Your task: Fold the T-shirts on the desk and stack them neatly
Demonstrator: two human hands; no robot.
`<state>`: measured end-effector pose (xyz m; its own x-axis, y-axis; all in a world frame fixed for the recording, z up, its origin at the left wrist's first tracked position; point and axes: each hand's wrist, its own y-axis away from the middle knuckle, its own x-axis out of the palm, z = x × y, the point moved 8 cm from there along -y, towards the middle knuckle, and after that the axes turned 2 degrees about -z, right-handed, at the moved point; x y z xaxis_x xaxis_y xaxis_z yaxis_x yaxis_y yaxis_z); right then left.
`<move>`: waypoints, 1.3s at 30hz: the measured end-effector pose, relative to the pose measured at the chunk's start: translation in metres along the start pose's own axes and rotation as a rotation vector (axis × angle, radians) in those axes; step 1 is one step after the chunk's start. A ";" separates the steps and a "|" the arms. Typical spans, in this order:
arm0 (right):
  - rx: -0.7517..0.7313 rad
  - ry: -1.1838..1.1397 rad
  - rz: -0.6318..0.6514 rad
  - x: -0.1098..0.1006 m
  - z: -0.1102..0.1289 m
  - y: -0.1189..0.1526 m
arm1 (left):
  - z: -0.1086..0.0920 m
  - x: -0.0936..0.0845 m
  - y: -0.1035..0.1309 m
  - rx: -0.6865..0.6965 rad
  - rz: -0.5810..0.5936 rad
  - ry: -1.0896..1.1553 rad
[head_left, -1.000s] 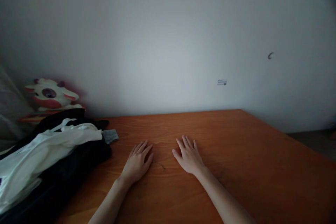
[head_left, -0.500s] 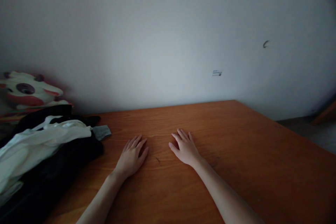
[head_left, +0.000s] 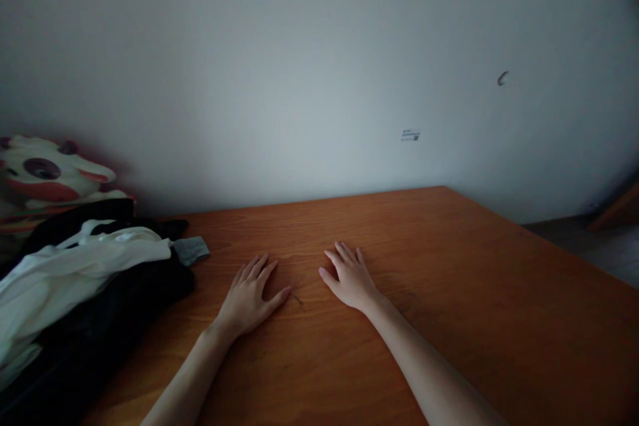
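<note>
My left hand (head_left: 248,299) lies palm down on the brown wooden tabletop (head_left: 309,359), its fingers stretched forward and the thumb spread out to the right. To the right of it, my right hand (head_left: 349,279) also rests flat on the wood, with fingers apart and thumb pointing left. Neither hand holds anything. Between them, close to my left thumb tip, a small dark mark (head_left: 297,299) shows on the surface. Left of my left hand is a heap of clothes, with a white garment (head_left: 110,249) lying over a black one (head_left: 124,309).
A grey cloth piece (head_left: 192,250) sticks out from the heap. Behind it sits a cow-like toy (head_left: 54,170) in white and pink. The pale wall (head_left: 299,80) along the back edge carries a small label (head_left: 411,135) and a hook (head_left: 502,78).
My left thumb has swung outward to the right, farther from the fingers. My right hand keeps its pose, and the whole view has shifted slightly.
</note>
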<state>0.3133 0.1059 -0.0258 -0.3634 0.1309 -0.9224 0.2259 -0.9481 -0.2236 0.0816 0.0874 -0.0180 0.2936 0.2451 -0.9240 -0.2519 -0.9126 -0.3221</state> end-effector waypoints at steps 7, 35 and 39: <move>-0.003 -0.010 -0.007 0.001 0.000 0.000 | 0.005 0.005 0.000 0.006 -0.016 0.015; -0.007 0.013 -0.011 0.002 -0.001 0.000 | 0.001 0.003 0.000 -0.004 0.009 0.018; -0.026 0.009 -0.034 0.006 -0.003 0.000 | 0.003 -0.004 0.001 -0.121 -0.028 0.337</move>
<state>0.3136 0.1075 -0.0321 -0.3633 0.1655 -0.9169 0.2370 -0.9353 -0.2627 0.0773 0.0864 -0.0156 0.5912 0.1673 -0.7890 -0.1347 -0.9440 -0.3011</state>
